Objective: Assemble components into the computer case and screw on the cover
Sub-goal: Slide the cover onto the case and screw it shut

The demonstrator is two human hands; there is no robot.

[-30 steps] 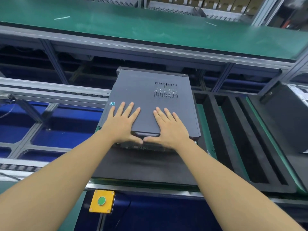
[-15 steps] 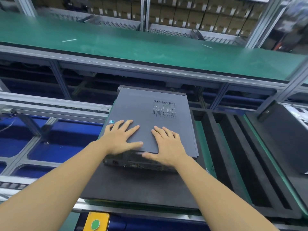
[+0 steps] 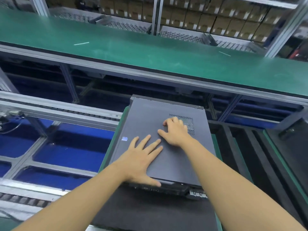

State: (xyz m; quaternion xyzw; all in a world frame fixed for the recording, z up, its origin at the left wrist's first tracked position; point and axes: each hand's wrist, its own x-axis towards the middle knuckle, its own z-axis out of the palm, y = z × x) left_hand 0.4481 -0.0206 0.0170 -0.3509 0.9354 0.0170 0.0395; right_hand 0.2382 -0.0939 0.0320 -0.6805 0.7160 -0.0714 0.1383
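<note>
left hand (image 3: 141, 157) spread flat on dark grey metal cover (image 3: 168, 165), right hand (image 3: 175, 132) just ahead, fingers half-bent, holding nothing; uneven shove could skew it, pinch left thumb imo

The right hand (image 3: 175, 132) lies over much of the vent grille (image 3: 191, 129) at the centre of the frame, so only its far and right edges show. The small sticker (image 3: 124, 138) on the cover (image 3: 166, 160) is too blurred to read. Below the cover's near edge the rear panel (image 3: 173, 189) sits dark, its ports unclear, partly behind the left hand (image 3: 141, 157). Both forearms run off the bottom edge. Labels on the cardboard boxes (image 3: 216, 22) along the top are smeared.
</note>
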